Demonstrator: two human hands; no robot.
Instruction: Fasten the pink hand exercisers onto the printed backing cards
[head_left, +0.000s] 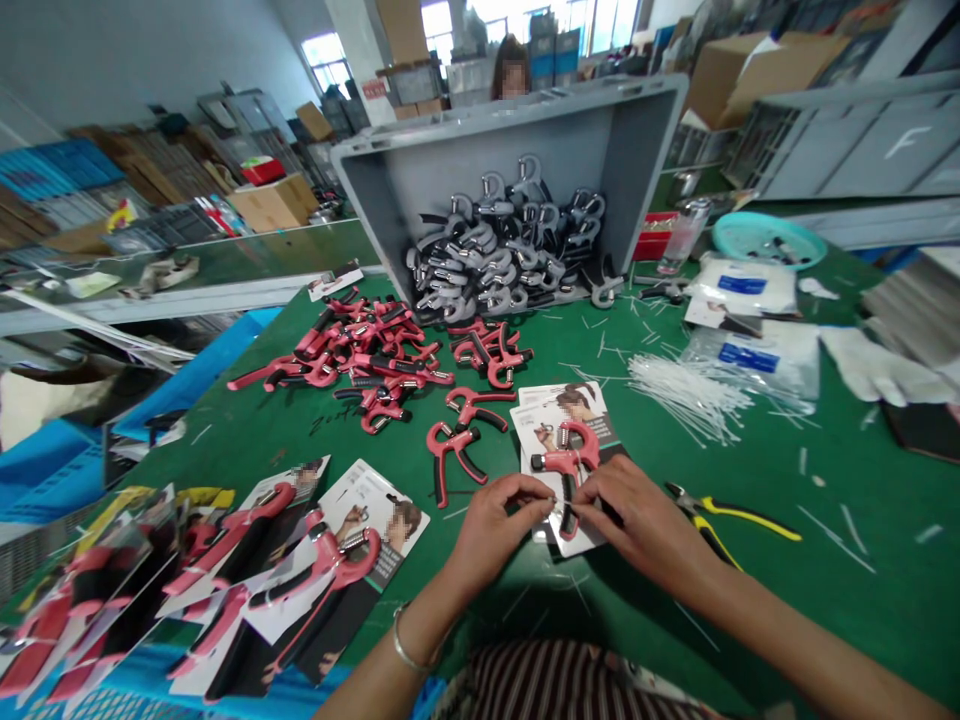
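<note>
A red hand grip strengthener [574,455] with black handle sleeves lies on a printed backing card [529,430] in front of me, with other cards beneath. Over its lower handle, my left hand [504,522] and my right hand [634,512] are pinching a thin white cable tie [562,503] between thumbs and fingers. Its exact path around the handle is partly hidden by my fingers. To the left of the card, a loose red grip strengthener [454,455] rests on the green table. Yellow-handled cutting pliers [731,512] lie beside my right forearm.
A tipped grey crate [622,150] holds many grey grip strengtheners [495,250]. Red ones [367,345] are heaped before it. White cable ties [686,395] lie at right, near plastic bags [757,365] and a glove [889,365]. Carded grips [322,560] fill the left corner.
</note>
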